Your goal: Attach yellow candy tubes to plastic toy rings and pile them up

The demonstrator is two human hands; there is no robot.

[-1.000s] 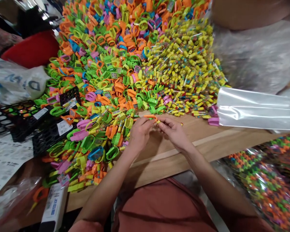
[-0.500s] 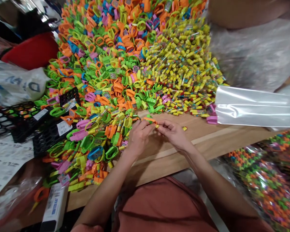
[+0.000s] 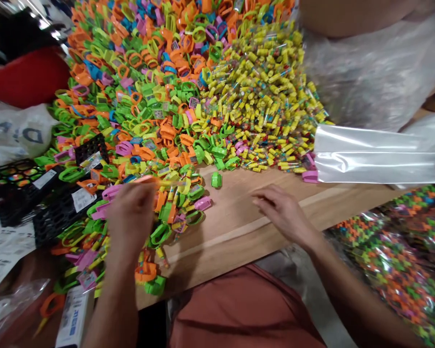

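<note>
My left hand (image 3: 132,208), blurred by motion, is closed on an orange toy watch (image 3: 147,179) above the left-hand heap of toy watches with small tubes (image 3: 170,198). A thin yellow piece sticks out to the right of the orange watch. Over the wooden table (image 3: 224,217), my right hand (image 3: 281,210) hovers with fingers loosely bent and a gap beside the thumb, nothing visible in it. Between the hands, a green toy watch (image 3: 216,180) lies on the wood. Beside the left-hand heap is a pink toy watch (image 3: 203,203).
A large pile of coloured toy watches (image 3: 141,96) and a mound of yellow-capped tubes (image 3: 268,96) cover the back. Clear plastic bags (image 3: 369,154) lie at right, with filled bags (image 3: 398,270) below. Black plastic trays (image 3: 54,208) and a white box (image 3: 74,319) are at left.
My hands, together over the table before, have parted. The left swung left with the orange watch, while the right moved slightly right and let go. The green watch on the wood now shows.
</note>
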